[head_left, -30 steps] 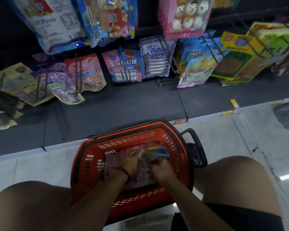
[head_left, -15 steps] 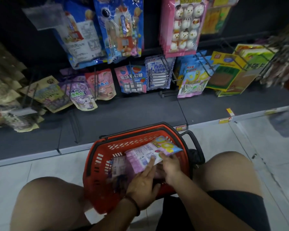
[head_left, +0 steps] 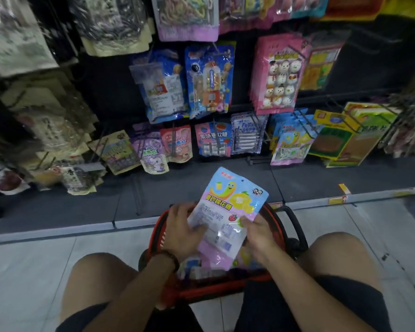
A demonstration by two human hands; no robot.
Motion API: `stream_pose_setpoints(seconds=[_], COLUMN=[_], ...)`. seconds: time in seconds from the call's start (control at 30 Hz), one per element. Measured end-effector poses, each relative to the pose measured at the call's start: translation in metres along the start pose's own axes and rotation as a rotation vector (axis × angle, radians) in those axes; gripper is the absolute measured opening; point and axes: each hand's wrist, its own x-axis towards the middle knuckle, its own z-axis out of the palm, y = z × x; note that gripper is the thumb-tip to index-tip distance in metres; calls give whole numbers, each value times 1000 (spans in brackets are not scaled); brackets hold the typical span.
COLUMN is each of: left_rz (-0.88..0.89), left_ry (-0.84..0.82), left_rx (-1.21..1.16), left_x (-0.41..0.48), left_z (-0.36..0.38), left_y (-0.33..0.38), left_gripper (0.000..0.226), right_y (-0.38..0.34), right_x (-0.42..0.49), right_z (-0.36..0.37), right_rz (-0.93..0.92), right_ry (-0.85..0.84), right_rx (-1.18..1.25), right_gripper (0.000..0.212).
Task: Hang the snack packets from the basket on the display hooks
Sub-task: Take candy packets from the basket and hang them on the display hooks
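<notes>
Now holds the snack packet raised clear above the basket; half a second earlier kept it low, just over the rim, and a second earlier dug for it among the stock inside. Pinches the left side of the packet with the left grip, thumb laid across the printed face. Clamps the lower right side with the right grip, thumb on the face, fingers curled behind. Presents the packet upright and slightly tilted, small hang hole near the top edge, printed face toward the camera. Leaves more packets in the basket, largely hidden beneath the raised one.

Looks higher than before as well: takes in the upper rows of the display, not only the bottom row. Shows a matching stack of the same design on a hook in the bottom row, up and to the right of the raised packet and well apart from it.

Marks, by judgement, the end of retrieval and the start of transfer. Next: carry toward that hook, align the hole with the wire tip, slide on. Watch the small hole and limp film; risks missing the tip or buckling the top edge.
</notes>
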Motion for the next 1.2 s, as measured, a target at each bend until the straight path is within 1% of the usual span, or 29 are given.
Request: stream_pose_setpoints(seconds=[0.07, 0.1, 0.17, 0.2, 0.27, 0.37, 0.47, 0.57, 0.6, 0.67, 0.7, 0.73, 0.8, 0.83, 0.87, 0.9, 0.97, 1.0, 1.03, 1.1, 1.13, 1.2], left_rz=[-120, -157, -150, -133, -107, -78, -108, -110, -96, -59, -42, -43, -57, -28, 23, 82, 152, 183, 209, 227, 211, 174], left_ry=[-84, -134, -207, -225, -214, -135, -121, -145, -154, -114, -55, 28, 272, 351, 360, 306, 135, 76, 38, 24, 51, 164], left_rx=[-176, -290, -539, -633, -748, -789, -876, -922, -905, -791, -721, -661, -490, -420, -408, -447, -591, -642, -678, -763, -809, -876], left_x=[12, 18, 24, 25, 26, 33, 40, 46, 47, 50, 51, 53, 52, 51, 50, 47, 44, 44, 47, 54, 58, 70], left_z=[-21, -31, -45, -51, -61, -71, -83, -95, -99, -108, -112, -114, -118, -119, -118, -118, -117, -117, -116, -115, -117, -128], left_y=[8, 12, 24, 32, 46, 61, 77, 93, 99, 113, 121, 130, 149, 160, 170, 181, 199, 207, 213, 221, 225, 228], left_gripper=[75, 72, 46, 38, 35, 28, 23, 32, 31, 21, 17, 20, 36, 39, 40, 44, 59, 59, 52, 42, 37, 20], right_y=[-22, -34, -60, -74, -103, -141, -169, -186, -191, -200, -204, -208, -217, -222, -227, -232, -240, -242, -243, -246, -251, -266], right_x=[-3, -3, -6, -8, -17, -29, -40, -47, -48, -50, -52, -53, -56, -57, -58, -61, -68, -72, -78, -92, -96, -101], right_z=[2, 2, 3, 5, 13, 24, 32, 38, 39, 41, 42, 45, 50, 54, 59, 65, 77, 84, 91, 102, 104, 106], right_rz=[-74, -107, -197, -252, -344, -387, -382, -401, -410, -434, -450, -467, -523, -561, -606, -651, -742, -770, -774, -760, -802, -924], right_ry=[-96, -122, -178, -212, -271, -321, -335, -305, -298, -280, -264, -242, -181, -146, -108, -78, -57, -70, -104, -212, -249, -268], right_rx=[-51, -68, -101, -125, -199, -239, -203, -145, -124, -102, -99, -94, -89, -97, -110, -127, -185, -237, -284, -346, -377, -466], right_gripper=[22, 22, 22, 22, 23, 22, 18, 11, 9, 7, 10, 10, 6, 3, 2, 2, 5, 5, 6, 14, 18, 24])
